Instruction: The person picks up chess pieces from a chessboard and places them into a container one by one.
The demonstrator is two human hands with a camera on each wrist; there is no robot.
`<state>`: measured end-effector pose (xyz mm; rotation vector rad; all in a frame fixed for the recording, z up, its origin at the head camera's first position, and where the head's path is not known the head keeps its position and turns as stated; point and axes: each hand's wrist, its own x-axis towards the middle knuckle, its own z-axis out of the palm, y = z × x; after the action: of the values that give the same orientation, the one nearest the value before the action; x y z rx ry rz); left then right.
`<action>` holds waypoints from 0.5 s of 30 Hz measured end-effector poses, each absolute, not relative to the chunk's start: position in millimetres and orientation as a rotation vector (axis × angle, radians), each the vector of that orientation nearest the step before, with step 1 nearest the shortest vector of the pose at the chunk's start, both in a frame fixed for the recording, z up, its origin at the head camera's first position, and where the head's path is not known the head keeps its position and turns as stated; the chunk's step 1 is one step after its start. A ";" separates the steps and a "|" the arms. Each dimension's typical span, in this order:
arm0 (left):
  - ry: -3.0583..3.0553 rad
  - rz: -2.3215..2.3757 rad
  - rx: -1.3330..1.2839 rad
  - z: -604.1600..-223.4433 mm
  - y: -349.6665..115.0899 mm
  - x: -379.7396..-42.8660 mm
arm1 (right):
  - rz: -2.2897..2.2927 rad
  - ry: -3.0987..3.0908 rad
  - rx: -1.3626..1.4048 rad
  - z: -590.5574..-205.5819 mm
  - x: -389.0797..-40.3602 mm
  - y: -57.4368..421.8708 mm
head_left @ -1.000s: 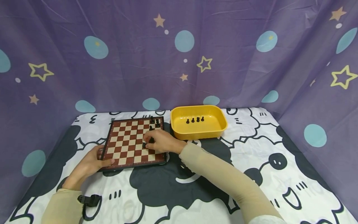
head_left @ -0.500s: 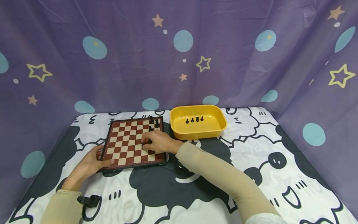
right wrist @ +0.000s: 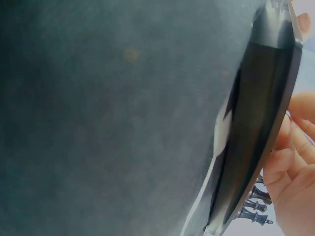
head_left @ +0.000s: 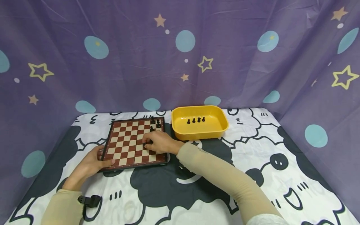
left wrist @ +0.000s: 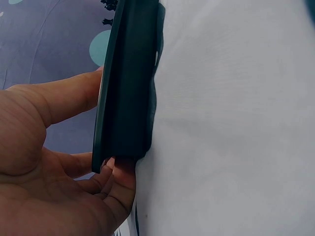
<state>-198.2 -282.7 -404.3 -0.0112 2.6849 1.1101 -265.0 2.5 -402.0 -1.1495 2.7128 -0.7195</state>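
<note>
A brown-and-cream chessboard (head_left: 123, 144) lies on the cloth, left of the middle in the head view. At its near left corner my left hand (head_left: 91, 162) grips the edge, thumb on top; the left wrist view shows fingers at the underside of the board's dark rim (left wrist: 128, 88). Over the right half, my right hand (head_left: 161, 142) pinches a small black chess piece (head_left: 144, 145) low at the squares, mostly hidden by the fingers. Black chess pieces (head_left: 158, 124) stand at the far right corner, and some show past the hand as dark chessmen (right wrist: 253, 216) in the right wrist view.
A yellow tray (head_left: 200, 136) stands right of the board, with several black pawn-like pieces (head_left: 198, 120) in a row inside. The cloth (head_left: 213, 175) has a black-and-white cartoon print. A purple curtain (head_left: 225, 75) hangs behind and at both sides.
My right hand has shifted slightly left over the board, and its fingers now cover more of the black chess piece. The left hand keeps its place on the corner.
</note>
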 end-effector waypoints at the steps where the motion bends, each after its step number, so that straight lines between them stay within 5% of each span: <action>1: 2.687 1.110 -0.008 -404.2 -282.4 -198.2 | -0.719 2.713 -1.150 -401.9 -265.0 2.5; 15: 2.685 1.117 0.005 -404.1 -282.7 -197.7 | -0.728 2.719 -1.154 -398.3 -263.5 4.7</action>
<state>-197.7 -282.7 -404.1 0.0048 2.6847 1.1166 -263.5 4.7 -398.3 -1.1539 2.7185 -0.7280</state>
